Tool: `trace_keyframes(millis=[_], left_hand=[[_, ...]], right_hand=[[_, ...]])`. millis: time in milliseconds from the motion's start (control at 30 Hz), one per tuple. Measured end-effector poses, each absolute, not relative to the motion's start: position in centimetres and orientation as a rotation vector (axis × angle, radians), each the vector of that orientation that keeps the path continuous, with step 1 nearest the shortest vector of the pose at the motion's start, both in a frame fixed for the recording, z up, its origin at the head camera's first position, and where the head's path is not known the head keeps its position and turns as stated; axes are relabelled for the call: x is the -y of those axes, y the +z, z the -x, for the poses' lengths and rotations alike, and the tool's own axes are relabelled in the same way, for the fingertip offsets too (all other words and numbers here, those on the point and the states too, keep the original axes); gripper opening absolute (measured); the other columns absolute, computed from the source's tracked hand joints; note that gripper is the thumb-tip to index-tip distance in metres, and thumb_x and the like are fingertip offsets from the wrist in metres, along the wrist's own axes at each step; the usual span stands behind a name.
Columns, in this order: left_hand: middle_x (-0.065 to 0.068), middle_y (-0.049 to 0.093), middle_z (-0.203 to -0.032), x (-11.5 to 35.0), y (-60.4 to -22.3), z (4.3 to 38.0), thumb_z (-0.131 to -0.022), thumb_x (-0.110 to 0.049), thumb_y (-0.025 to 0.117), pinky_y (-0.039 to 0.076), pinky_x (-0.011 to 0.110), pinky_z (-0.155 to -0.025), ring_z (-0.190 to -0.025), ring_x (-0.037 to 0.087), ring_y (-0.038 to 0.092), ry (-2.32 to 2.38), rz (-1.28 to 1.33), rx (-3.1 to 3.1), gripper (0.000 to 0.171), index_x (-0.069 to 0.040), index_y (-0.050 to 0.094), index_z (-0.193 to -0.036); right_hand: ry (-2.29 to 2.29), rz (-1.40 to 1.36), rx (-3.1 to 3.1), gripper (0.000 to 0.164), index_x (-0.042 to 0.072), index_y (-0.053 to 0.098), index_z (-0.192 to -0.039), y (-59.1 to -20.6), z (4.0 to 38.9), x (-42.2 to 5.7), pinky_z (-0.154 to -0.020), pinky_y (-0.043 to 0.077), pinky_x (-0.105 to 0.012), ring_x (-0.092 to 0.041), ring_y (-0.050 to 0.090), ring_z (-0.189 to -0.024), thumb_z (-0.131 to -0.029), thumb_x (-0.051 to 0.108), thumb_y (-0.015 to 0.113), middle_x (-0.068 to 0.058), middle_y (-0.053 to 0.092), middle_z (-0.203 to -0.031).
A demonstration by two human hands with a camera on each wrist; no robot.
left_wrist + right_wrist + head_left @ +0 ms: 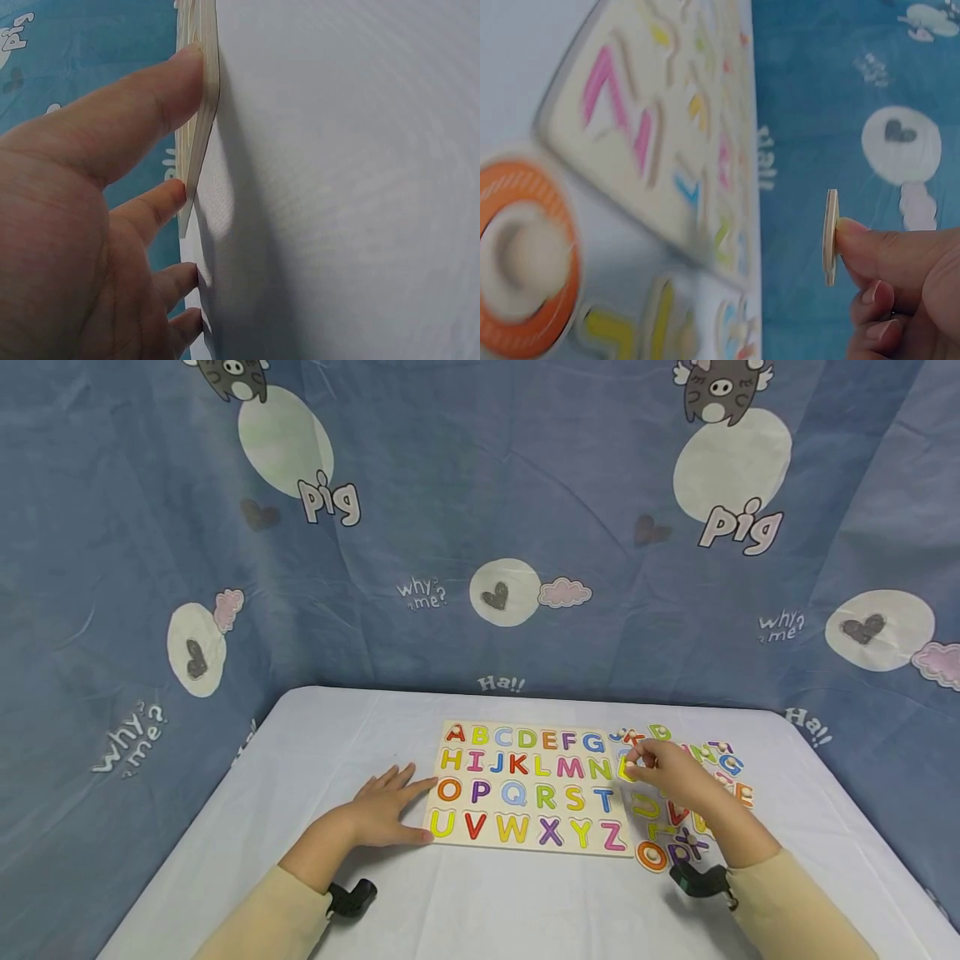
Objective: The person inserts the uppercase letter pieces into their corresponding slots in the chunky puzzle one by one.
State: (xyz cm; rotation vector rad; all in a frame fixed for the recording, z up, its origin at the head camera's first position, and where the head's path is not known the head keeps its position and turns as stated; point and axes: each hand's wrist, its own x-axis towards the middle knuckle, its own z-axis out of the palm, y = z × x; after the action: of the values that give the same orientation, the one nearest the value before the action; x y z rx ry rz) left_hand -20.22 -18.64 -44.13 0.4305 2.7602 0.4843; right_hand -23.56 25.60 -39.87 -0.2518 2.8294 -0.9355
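A pale wooden alphabet board with colored letters lies on the table. My left hand is at its left side, fingers spread; in the left wrist view the thumb and a finger touch the board's edge. Just past the board's right edge, my right hand pinches a small yellow wooden letter piece between thumb and fingers. The right wrist view shows that letter piece edge-on, held above the table, so which letter it is cannot be told.
Loose wooden letters are scattered right of the board, partly under my right arm. Among them are an orange O, a purple X and a green piece. A blue printed cloth hangs behind the white table.
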Motion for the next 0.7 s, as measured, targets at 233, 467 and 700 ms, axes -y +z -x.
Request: trace_keyframes(millis=[233, 467, 700], left_hand=[[0.021, 0.022, -0.163, 18.7, -44.2, 20.2, -0.078, -0.057, 0.076, 0.011, 0.063, -0.118, -0.151, 0.044, 0.013, 0.482, -0.422, -2.761, 0.091, -0.021, 0.042, -0.154], [0.021, 0.022, -0.163, 18.5, -44.3, 20.2, -0.079, -0.056, 0.076, 0.011, 0.064, -0.118, -0.150, 0.044, 0.013, 0.488, -0.429, -2.755, 0.090, -0.021, 0.042, -0.154], [0.020, 0.021, -0.164, 18.6, -44.3, 20.3, -0.078, -0.058, 0.076, 0.011, 0.064, -0.118, -0.151, 0.044, 0.012, 0.468, -0.419, -2.757, 0.092, -0.021, 0.041, -0.154]], right_hand=[[-0.953, 0.342, -2.831, 0.015, 0.007, 0.064, -0.103, -38.5, 23.9, -23.1, -0.061, 0.036, -0.034, -0.021, 0.043, -0.072, -0.095, 0.018, 0.070, -0.006, 0.044, -0.081], [-0.971, 0.431, -2.807, 0.014, 0.007, 0.063, -0.102, -37.9, 24.8, -20.7, -0.060, 0.038, -0.032, -0.020, 0.043, -0.070, -0.095, 0.017, 0.070, -0.006, 0.045, -0.080], [-0.985, 0.526, -2.760, 0.011, 0.007, 0.064, -0.103, -37.8, 26.2, -18.1, -0.058, 0.035, -0.032, -0.018, 0.039, -0.064, -0.097, 0.015, 0.067, -0.005, 0.044, -0.078]])
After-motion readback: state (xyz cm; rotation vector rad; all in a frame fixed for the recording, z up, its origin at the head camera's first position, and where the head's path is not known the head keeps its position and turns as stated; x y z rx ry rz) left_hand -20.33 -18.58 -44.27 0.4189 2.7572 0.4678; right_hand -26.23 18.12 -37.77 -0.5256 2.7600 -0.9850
